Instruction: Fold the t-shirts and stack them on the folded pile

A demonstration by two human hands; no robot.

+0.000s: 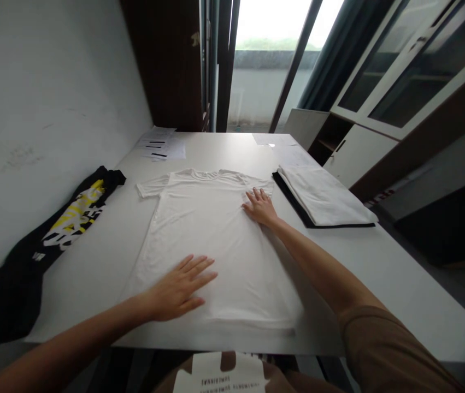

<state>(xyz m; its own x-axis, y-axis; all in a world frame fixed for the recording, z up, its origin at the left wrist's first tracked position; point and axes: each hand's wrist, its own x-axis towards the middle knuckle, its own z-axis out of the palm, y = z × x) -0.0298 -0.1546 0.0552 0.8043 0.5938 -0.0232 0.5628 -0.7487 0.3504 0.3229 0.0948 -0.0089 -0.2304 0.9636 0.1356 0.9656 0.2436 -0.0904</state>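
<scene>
1. a white t-shirt point(211, 229) lies spread flat at the centre of the frame, its collar point(205, 174) toward the top, on the white tabletop point(232, 147).
2. the left hand point(181, 289), lower left of centre, rests open and palm down on the t-shirt.
3. the right hand point(260, 207), right of centre, is also open, flat beside the right-side sleeve point(257, 181).
4. right of frame: folded white cloth point(322, 196) on black cloth point(296, 204).
5. left edge: a black printed garment point(23, 278).
</scene>
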